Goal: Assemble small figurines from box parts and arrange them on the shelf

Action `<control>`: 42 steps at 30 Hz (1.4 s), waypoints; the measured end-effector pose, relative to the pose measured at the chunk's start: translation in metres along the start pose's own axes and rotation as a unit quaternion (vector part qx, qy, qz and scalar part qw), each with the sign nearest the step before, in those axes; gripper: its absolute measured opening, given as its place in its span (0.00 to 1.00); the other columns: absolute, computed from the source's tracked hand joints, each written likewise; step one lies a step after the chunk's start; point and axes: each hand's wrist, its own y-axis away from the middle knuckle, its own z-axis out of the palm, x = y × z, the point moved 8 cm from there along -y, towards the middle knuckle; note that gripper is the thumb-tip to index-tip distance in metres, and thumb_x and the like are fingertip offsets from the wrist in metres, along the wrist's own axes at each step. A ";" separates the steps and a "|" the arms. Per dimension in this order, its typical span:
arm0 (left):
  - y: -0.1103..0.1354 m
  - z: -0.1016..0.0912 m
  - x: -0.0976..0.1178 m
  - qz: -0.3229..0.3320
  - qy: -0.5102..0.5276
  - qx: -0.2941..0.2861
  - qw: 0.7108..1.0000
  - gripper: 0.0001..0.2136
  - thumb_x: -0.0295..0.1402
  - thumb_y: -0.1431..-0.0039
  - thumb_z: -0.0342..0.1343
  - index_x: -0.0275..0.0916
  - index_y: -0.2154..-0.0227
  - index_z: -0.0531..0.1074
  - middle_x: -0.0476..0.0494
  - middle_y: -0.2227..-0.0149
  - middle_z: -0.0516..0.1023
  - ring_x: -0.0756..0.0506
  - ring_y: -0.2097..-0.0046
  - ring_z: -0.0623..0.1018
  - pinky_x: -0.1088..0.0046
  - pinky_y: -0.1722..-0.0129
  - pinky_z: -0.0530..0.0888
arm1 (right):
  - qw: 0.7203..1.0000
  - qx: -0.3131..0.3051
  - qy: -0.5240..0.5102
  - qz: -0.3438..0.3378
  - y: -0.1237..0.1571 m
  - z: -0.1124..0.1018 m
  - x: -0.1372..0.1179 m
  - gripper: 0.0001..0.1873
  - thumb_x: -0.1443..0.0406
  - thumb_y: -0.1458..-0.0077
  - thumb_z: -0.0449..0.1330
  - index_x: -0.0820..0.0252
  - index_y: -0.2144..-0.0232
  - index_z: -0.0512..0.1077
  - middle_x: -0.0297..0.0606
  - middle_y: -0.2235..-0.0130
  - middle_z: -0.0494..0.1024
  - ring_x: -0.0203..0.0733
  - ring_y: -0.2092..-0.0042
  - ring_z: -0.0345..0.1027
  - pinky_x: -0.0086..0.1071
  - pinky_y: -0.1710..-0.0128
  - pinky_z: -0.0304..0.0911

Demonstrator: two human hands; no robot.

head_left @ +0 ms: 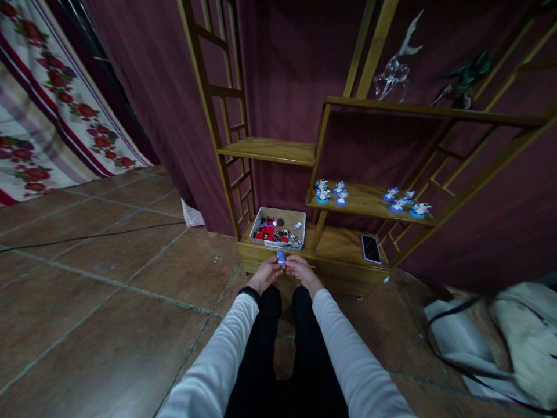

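Note:
Between my two hands is a small purple figurine (281, 258), held just in front of the shelf's lower edge. The fingers of my left hand (266, 274) close on its left side, and those of my right hand (301, 269) pinch it from the right. Its finer details are too small to make out. Right beyond my hands, a shallow cardboard box (300, 216) sits on the bottom shelf. Inside lie several loose red, black and white small pieces (268, 231), and a small white and purple piece (298, 225) lies apart at the right.
The wooden shelf unit (266, 150) holds several small figurines (341, 197) in two groups on its middle right board. Below them lies a phone (371, 248). Higher up stand a clear glass deer (394, 75) and a dark green statuette (465, 81). A pale bag (526, 331) rests on the floor.

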 end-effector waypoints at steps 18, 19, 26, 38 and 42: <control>0.002 -0.001 0.013 0.097 -0.091 0.066 0.989 0.18 0.27 0.68 0.66 0.32 0.68 0.74 0.46 0.73 0.75 0.51 0.71 0.72 0.76 0.67 0.66 | 1.000 -0.014 -0.012 0.007 -0.002 0.002 0.003 0.14 0.62 0.58 0.62 0.59 0.66 0.70 0.37 0.69 0.76 0.36 0.68 0.71 0.30 0.65 0.65; 0.002 0.000 0.014 0.102 -0.097 0.069 0.988 0.18 0.27 0.69 0.66 0.32 0.68 0.74 0.46 0.74 0.75 0.50 0.71 0.72 0.75 0.67 0.66 | 1.000 -0.016 -0.016 0.004 -0.001 0.002 0.002 0.14 0.62 0.59 0.62 0.59 0.66 0.70 0.37 0.68 0.76 0.36 0.67 0.71 0.31 0.64 0.65; 0.002 0.006 0.013 0.099 -0.104 0.030 0.989 0.19 0.29 0.66 0.65 0.32 0.65 0.75 0.43 0.70 0.77 0.49 0.68 0.73 0.74 0.64 0.66 | 0.999 0.001 -0.037 -0.001 -0.003 -0.001 0.003 0.12 0.65 0.59 0.61 0.61 0.67 0.70 0.37 0.69 0.76 0.37 0.67 0.71 0.33 0.62 0.65; 0.005 -0.002 0.020 0.151 -0.125 0.104 0.975 0.18 0.27 0.69 0.66 0.34 0.68 0.74 0.46 0.72 0.75 0.50 0.69 0.71 0.72 0.63 0.66 | 1.000 0.004 -0.018 0.013 -0.002 -0.001 0.003 0.14 0.64 0.61 0.62 0.59 0.67 0.70 0.36 0.66 0.77 0.35 0.65 0.70 0.30 0.63 0.64; 0.006 -0.004 0.019 0.159 -0.133 0.119 0.971 0.18 0.25 0.70 0.66 0.35 0.70 0.72 0.47 0.72 0.74 0.50 0.68 0.72 0.72 0.61 0.66 | 1.000 0.002 -0.026 0.003 -0.002 -0.001 0.001 0.15 0.65 0.63 0.63 0.60 0.68 0.71 0.36 0.66 0.77 0.36 0.65 0.70 0.30 0.63 0.64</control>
